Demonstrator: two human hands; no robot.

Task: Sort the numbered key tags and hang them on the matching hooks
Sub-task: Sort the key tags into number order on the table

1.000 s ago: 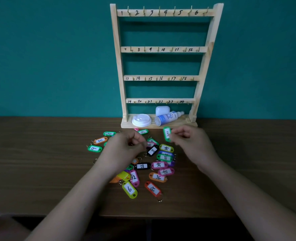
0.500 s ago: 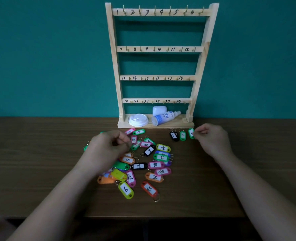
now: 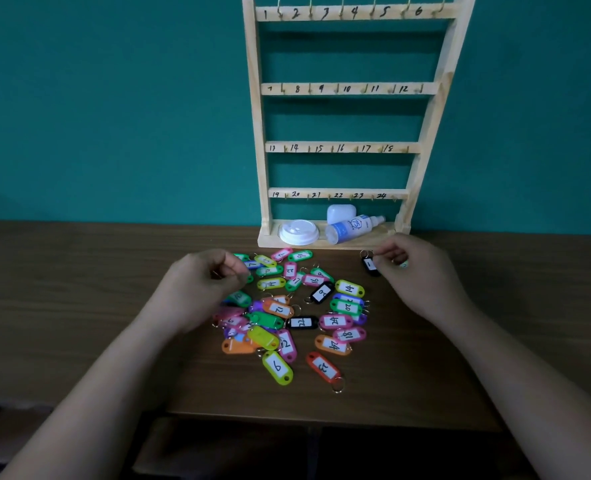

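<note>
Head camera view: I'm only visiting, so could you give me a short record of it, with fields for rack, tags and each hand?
Rack: wooden rack, hooks numbered 1 to 24, all bare
Base: white lid, spray bottle lying down, small white case
Tags: pile of key tags on the table
Apart: black tag marked 1, right of the pile
Left: left hand curled over the pile, hold unclear
Right: right hand at the black tag, grip unclear

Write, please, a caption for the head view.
Left hand over tag pile, right hand beside black tag 1; rack hooks bare.
</note>
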